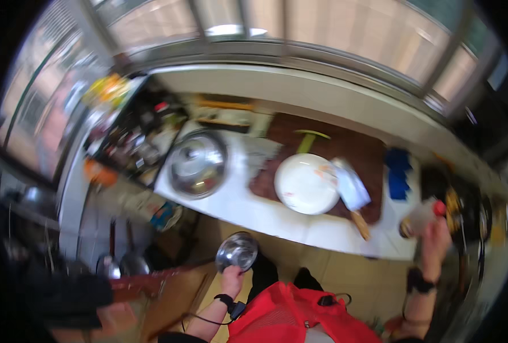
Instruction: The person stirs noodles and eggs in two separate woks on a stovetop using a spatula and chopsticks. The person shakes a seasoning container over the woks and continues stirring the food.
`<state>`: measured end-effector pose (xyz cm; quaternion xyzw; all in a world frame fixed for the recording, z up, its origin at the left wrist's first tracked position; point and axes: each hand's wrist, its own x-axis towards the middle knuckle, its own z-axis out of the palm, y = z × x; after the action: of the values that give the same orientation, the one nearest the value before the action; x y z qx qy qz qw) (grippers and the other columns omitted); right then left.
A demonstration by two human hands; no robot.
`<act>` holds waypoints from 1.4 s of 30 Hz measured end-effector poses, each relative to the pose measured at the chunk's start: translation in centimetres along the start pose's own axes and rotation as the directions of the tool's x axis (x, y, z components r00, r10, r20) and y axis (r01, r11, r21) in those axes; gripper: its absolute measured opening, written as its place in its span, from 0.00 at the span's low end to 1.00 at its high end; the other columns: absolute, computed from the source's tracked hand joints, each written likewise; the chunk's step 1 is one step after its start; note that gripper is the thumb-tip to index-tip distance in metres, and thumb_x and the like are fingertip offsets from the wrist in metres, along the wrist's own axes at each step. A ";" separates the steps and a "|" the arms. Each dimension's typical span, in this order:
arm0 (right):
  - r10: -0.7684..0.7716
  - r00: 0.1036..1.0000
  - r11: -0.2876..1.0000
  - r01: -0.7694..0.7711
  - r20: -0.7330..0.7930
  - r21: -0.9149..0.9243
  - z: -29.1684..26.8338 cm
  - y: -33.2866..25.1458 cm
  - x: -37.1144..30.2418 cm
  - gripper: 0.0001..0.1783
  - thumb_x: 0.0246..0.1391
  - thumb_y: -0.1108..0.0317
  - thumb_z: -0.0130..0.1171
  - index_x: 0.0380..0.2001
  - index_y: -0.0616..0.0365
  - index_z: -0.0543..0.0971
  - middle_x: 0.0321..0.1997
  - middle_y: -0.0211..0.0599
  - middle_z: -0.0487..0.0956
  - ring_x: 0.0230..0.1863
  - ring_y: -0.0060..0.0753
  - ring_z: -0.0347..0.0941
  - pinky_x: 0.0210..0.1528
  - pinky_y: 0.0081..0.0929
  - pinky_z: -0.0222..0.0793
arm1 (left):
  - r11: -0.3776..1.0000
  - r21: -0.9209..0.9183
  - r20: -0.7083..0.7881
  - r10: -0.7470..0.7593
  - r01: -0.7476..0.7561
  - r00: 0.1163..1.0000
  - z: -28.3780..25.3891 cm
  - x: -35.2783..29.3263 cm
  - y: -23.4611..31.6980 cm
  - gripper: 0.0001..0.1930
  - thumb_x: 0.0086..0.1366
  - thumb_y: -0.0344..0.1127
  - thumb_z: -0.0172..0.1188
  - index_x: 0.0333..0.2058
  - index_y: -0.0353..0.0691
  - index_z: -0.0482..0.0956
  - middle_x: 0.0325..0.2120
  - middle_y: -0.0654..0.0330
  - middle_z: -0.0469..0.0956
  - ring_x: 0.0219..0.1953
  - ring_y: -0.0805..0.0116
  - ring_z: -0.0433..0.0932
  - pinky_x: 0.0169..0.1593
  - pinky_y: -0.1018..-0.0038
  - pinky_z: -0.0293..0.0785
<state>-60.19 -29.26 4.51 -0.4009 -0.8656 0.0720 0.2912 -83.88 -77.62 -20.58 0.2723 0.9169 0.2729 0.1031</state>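
By counter [396, 226], L grip [232, 280] closed on bowl [238, 250], R grip [435, 237] closed round btl [423, 217]

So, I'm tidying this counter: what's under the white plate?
A brown board shows around much of the white plate, and a green tool reaches its far rim. Whatever lies directly underneath is covered.

The white counter [237, 197] bears a steel vessel [198, 164] and brown board [351, 143].
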 end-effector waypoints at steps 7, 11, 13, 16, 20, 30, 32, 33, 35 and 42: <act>-0.174 0.944 0.906 0.040 0.282 0.422 -0.8 -16.5 6.4 0.05 0.59 0.76 0.51 0.37 0.66 0.72 0.31 0.34 0.74 0.26 0.20 0.70 0.29 0.18 0.68 | 0.992 -0.060 0.027 -0.111 0.112 0.993 -2.6 -1.8 -3.1 0.03 0.54 0.31 0.61 0.26 0.42 0.76 0.26 0.54 0.74 0.34 0.51 0.74 0.38 0.60 0.72; -0.331 0.878 0.760 0.031 0.345 0.649 6.5 -28.1 9.9 0.09 0.59 0.78 0.52 0.43 0.66 0.72 0.33 0.30 0.74 0.30 0.19 0.73 0.29 0.17 0.72 | 0.993 -0.077 -0.073 -0.089 0.084 0.993 -5.0 -1.2 -4.8 0.02 0.50 0.28 0.58 0.24 0.42 0.76 0.25 0.56 0.74 0.34 0.53 0.74 0.37 0.61 0.72; -0.401 0.853 0.605 -0.027 0.333 0.796 12.2 -36.1 10.4 0.09 0.59 0.76 0.53 0.43 0.66 0.72 0.32 0.31 0.74 0.28 0.20 0.74 0.29 0.19 0.73 | 0.993 -0.064 -0.067 -0.104 0.099 0.992 -6.6 -1.0 -5.7 0.02 0.50 0.27 0.58 0.23 0.43 0.75 0.24 0.57 0.73 0.33 0.54 0.74 0.37 0.62 0.72; -0.628 0.717 0.569 0.157 0.304 0.807 18.9 -46.6 11.8 0.09 0.58 0.74 0.54 0.40 0.67 0.73 0.26 0.37 0.75 0.27 0.28 0.79 0.29 0.24 0.75 | 0.992 -0.083 -0.114 -0.103 0.094 0.988 -8.8 0.2 -7.3 0.03 0.49 0.26 0.58 0.23 0.43 0.76 0.24 0.57 0.74 0.32 0.55 0.73 0.36 0.63 0.71; -0.728 0.670 0.531 0.415 0.147 0.738 28.3 -58.2 12.2 0.10 0.54 0.65 0.57 0.32 0.60 0.72 0.29 0.49 0.75 0.32 0.55 0.73 0.34 0.43 0.70 | 0.961 -0.132 -0.175 -0.264 0.243 0.949 -10.6 0.7 -9.0 0.04 0.47 0.27 0.61 0.24 0.42 0.77 0.25 0.57 0.74 0.33 0.52 0.73 0.37 0.61 0.71; -0.688 0.650 0.707 0.502 0.322 0.499 44.8 -70.9 9.7 0.09 0.54 0.64 0.52 0.35 0.58 0.72 0.35 0.48 0.79 0.37 0.52 0.77 0.38 0.45 0.74 | 0.889 -0.270 -0.088 -0.405 0.369 0.910 -14.2 1.0 -9.8 0.12 0.59 0.30 0.59 0.41 0.37 0.76 0.36 0.49 0.75 0.40 0.49 0.74 0.42 0.60 0.70; -0.613 0.683 0.766 0.390 0.397 0.511 45.8 -71.7 9.6 0.09 0.55 0.64 0.52 0.34 0.58 0.73 0.37 0.48 0.79 0.37 0.51 0.78 0.38 0.45 0.75 | 0.883 -0.282 -0.199 -0.437 0.376 0.877 -12.1 0.2 -11.0 0.06 0.53 0.27 0.60 0.32 0.40 0.79 0.30 0.52 0.75 0.37 0.50 0.74 0.41 0.64 0.71; -0.576 0.680 0.794 0.334 0.454 0.507 45.6 -71.4 10.1 0.10 0.54 0.64 0.53 0.37 0.56 0.77 0.37 0.46 0.80 0.37 0.48 0.79 0.38 0.45 0.75 | 0.894 -0.286 -0.148 -0.396 0.344 0.906 -12.9 0.8 -10.8 0.06 0.53 0.27 0.60 0.32 0.40 0.79 0.30 0.52 0.75 0.37 0.50 0.74 0.41 0.64 0.71; -0.662 0.685 0.670 0.359 0.305 0.650 43.1 -71.1 9.2 0.13 0.56 0.59 0.52 0.32 0.59 0.76 0.33 0.50 0.79 0.34 0.52 0.78 0.35 0.46 0.74 | 0.894 -0.299 -0.042 -0.362 0.334 0.931 -15.6 2.0 -9.7 0.06 0.54 0.27 0.60 0.32 0.38 0.79 0.31 0.52 0.76 0.37 0.51 0.74 0.41 0.63 0.71; -0.768 0.460 0.629 0.414 0.446 0.657 29.8 -62.7 2.0 0.08 0.47 0.69 0.58 0.31 0.59 0.72 0.30 0.44 0.77 0.32 0.46 0.78 0.31 0.38 0.74 | 0.895 -0.311 0.159 -0.284 0.321 0.946 -22.6 5.9 -5.0 0.06 0.52 0.26 0.67 0.30 0.36 0.81 0.25 0.55 0.78 0.29 0.63 0.76 0.37 0.73 0.73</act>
<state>-118.83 -66.41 3.42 0.0781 -0.9472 0.3089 0.0350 -98.62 -87.84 -4.83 0.1198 0.8817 0.3889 0.2389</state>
